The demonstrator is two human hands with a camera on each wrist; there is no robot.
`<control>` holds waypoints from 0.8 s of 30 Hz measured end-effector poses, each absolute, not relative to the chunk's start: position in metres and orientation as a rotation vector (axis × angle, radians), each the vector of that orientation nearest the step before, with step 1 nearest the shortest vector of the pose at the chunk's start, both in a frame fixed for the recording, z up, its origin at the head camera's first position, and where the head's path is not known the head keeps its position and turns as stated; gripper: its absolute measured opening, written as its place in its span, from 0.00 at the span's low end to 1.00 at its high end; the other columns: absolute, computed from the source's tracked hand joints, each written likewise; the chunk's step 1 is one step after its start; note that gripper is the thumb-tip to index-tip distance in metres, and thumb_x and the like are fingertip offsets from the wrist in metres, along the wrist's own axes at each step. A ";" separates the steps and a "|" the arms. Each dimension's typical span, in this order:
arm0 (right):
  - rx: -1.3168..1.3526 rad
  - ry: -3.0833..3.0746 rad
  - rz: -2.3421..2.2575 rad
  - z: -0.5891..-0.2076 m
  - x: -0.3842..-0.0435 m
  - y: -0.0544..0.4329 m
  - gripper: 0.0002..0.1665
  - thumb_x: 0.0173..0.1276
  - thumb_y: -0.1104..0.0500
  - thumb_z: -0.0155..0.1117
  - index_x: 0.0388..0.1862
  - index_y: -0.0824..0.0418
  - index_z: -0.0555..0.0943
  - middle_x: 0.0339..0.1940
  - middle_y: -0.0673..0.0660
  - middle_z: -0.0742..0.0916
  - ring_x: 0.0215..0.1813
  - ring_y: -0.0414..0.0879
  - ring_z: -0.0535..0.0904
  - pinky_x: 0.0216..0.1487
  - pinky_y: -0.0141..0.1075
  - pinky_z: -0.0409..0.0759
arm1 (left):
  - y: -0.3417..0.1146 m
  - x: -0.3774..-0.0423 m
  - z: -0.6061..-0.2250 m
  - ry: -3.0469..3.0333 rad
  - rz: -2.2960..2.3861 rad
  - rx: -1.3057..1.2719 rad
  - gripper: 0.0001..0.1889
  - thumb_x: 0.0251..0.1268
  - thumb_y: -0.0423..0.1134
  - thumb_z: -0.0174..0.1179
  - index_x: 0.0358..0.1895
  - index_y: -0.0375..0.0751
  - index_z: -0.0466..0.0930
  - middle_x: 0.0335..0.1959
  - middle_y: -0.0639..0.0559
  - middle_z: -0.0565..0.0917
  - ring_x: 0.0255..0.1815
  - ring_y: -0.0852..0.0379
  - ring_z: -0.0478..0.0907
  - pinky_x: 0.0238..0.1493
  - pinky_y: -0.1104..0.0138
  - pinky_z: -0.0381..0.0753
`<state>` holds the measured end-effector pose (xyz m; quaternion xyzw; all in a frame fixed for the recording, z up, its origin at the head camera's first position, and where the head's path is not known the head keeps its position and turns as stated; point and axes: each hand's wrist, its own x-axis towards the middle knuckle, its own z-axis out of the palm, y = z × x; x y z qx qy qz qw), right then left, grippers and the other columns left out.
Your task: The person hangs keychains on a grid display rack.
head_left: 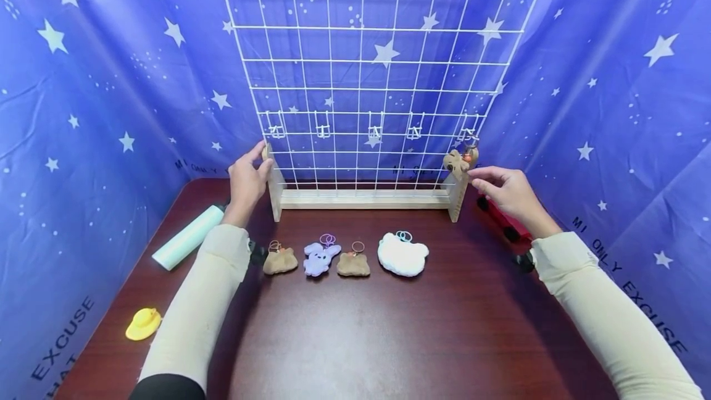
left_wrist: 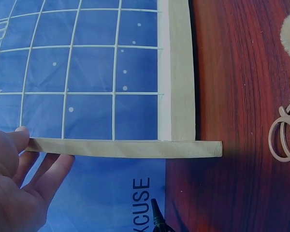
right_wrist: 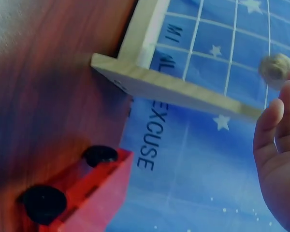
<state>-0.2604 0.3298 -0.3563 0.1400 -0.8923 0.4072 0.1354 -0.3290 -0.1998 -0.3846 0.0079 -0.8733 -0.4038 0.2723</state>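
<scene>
My left hand grips the upper end of the rack's wooden side post, thumb on one face and fingers on the other. A white wire grid rack stands upright in its wooden base, with several clear hooks along a lower row. From the far right hook hangs a brown plush keychain with a bit of orange on it. My right hand is beside that plush, fingertips right at its edge and fingers loosely extended. In the right wrist view, the fingers partly cover the plush.
Before the rack lie two brown plush keychains, a purple bunny plush and a white plush. A mint cylinder and yellow hat-shaped item are left. A red wheeled toy sits right. Starry curtains surround the table.
</scene>
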 end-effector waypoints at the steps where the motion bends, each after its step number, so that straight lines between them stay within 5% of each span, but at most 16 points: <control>1: 0.438 -2.583 1.176 -0.355 -0.257 0.325 0.13 0.70 0.68 0.66 0.51 0.72 0.85 0.27 0.32 0.85 0.28 0.29 0.79 0.29 0.24 0.79 | -0.200 -0.330 -0.384 -2.350 -1.087 0.017 0.25 0.69 0.39 0.66 0.69 0.52 0.78 0.53 0.42 0.89 0.59 0.38 0.81 0.68 0.49 0.72; 8: 0.567 -2.667 1.066 -0.370 -0.256 0.304 0.12 0.70 0.66 0.67 0.50 0.68 0.87 0.40 0.66 0.91 0.34 0.25 0.78 0.34 0.25 0.79 | -0.200 -0.331 -0.384 -2.362 -1.091 0.023 0.25 0.69 0.39 0.65 0.69 0.53 0.78 0.54 0.43 0.88 0.63 0.40 0.80 0.70 0.50 0.72; 11: 0.596 -2.704 1.014 -0.390 -0.270 0.305 0.13 0.70 0.62 0.68 0.51 0.64 0.88 0.44 0.62 0.92 0.40 0.25 0.79 0.37 0.21 0.75 | -0.200 -0.330 -0.384 -2.371 -1.099 0.034 0.25 0.69 0.40 0.65 0.69 0.54 0.77 0.55 0.44 0.88 0.65 0.40 0.79 0.71 0.50 0.71; 17: 0.634 -2.809 1.046 -0.404 -0.276 0.292 0.15 0.70 0.60 0.69 0.53 0.62 0.88 0.42 0.60 0.92 0.28 0.42 0.82 0.28 0.30 0.78 | -0.200 -0.330 -0.384 -2.370 -1.107 0.038 0.26 0.69 0.39 0.65 0.70 0.54 0.77 0.55 0.44 0.88 0.66 0.40 0.78 0.72 0.50 0.69; 24: 0.683 -2.871 0.946 -0.420 -0.280 0.280 0.15 0.70 0.59 0.69 0.53 0.59 0.88 0.47 0.57 0.92 0.54 0.49 0.85 0.49 0.37 0.82 | -0.200 -0.330 -0.385 -2.365 -1.087 0.032 0.25 0.69 0.40 0.66 0.69 0.54 0.78 0.54 0.44 0.88 0.64 0.40 0.80 0.70 0.50 0.73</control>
